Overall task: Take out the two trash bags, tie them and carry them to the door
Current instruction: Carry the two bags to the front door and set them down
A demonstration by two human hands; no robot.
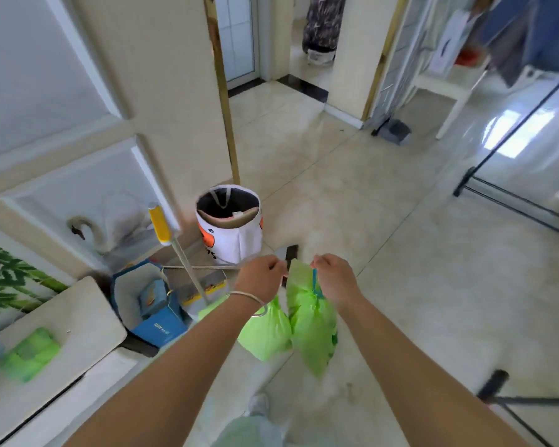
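Note:
Two bright green trash bags hang in front of me above the tiled floor. My right hand [334, 280] grips the blue drawstring of the right bag [310, 330], which is tied at its neck. My left hand [260, 277] is closed above the left bag [265, 330], which hangs below my wrist; I cannot make out its string in the fist. The bags hang side by side and touch each other.
A white fabric bin [229, 221] with an orange print stands by the wall. A yellow-handled mop [171, 250] and blue boxes [152, 304] sit at left. A white counter [55, 321] lies lower left. Black rack legs [510, 201] cross the floor at right. A doorway [242, 37] opens ahead.

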